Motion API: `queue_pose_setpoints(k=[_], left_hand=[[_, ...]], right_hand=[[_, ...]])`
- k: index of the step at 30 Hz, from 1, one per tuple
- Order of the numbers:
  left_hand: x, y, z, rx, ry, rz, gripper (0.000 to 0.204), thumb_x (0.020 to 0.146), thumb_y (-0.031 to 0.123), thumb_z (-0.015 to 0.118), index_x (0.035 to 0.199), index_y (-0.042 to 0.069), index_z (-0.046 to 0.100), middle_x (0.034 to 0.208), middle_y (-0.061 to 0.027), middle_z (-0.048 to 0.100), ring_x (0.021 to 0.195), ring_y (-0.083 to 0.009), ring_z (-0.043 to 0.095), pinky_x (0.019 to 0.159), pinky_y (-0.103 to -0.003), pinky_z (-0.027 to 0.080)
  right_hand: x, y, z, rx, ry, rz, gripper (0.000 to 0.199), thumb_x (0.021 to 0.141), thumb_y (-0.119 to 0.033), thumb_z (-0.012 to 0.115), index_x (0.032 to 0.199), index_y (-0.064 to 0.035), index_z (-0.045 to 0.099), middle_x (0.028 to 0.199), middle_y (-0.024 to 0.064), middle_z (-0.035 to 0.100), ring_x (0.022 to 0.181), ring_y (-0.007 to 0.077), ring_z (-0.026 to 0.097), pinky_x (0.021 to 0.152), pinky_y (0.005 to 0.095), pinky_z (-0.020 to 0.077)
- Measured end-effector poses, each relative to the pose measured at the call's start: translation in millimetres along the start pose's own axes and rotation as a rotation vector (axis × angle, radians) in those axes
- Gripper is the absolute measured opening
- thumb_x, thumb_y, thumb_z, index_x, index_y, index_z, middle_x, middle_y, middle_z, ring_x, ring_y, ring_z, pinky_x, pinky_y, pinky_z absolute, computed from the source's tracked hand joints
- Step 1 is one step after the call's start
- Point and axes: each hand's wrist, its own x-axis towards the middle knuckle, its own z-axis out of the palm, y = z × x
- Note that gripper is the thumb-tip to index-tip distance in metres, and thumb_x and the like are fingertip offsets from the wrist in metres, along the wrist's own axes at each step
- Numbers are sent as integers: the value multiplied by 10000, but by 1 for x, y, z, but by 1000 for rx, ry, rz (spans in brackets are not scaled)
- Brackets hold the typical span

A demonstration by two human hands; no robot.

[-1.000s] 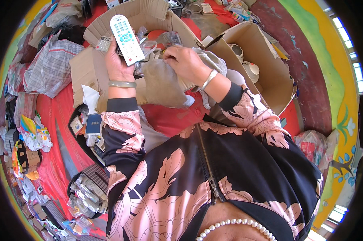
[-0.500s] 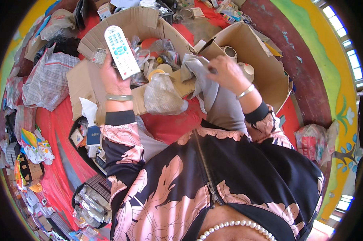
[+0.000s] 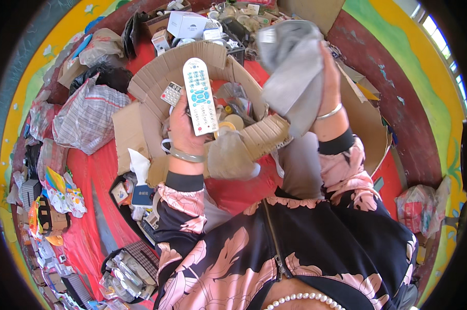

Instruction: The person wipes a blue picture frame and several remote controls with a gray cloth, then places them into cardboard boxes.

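My left hand [image 3: 184,129] grips a long white remote control [image 3: 199,96] with blue and grey buttons, held upright over an open cardboard box [image 3: 156,88]. My right hand [image 3: 330,85] is raised high and clutches a bundle of grey cloth [image 3: 290,72] that hangs down from it. Inside the box lie a small calculator [image 3: 171,93], a roll of tape [image 3: 231,123] and other small items. A grey plastic bag [image 3: 228,155] sits at the box's near edge.
A second cardboard box [image 3: 370,129] stands at the right. A checked bag [image 3: 86,116], white cartons [image 3: 187,23] and assorted clutter ring the red floor mat [image 3: 89,170]. Packets and small goods [image 3: 52,196] lie at the left, a plastic bag [image 3: 419,206] at the right.
My right hand has lifted the grey cloth out of the box area, up and to the right. The left hand keeps the remote, shifted slightly right.
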Motion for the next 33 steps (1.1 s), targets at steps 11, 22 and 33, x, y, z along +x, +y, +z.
queue_pose_setpoints(k=[11,22,33], left_hand=[[1,-18,6,265,229,161,412,957,269,351,1287,28,403,1219,-140,500,1066,-256,555,888,-372,485],[2,-9,11,464,220,134,334,949,244,381,1187,36,490,1112,-99,573,948,-196,603,815,-319,509],[-4,-23,11,418,200,182,247,869,17,512,1114,11,545,1047,-90,621,868,-168,628,758,-286,521]], right_hand=[[6,126,63,-1016,-685,-594,682,756,-329,667,1341,-93,407,1439,278,170,1360,391,158,1059,423,247],[12,128,84,-1023,-270,-749,456,777,-198,597,1194,-62,476,1037,197,501,945,348,511,827,387,439],[36,140,66,-707,-98,-565,127,894,-156,508,928,-39,542,733,184,570,700,282,550,664,327,440]])
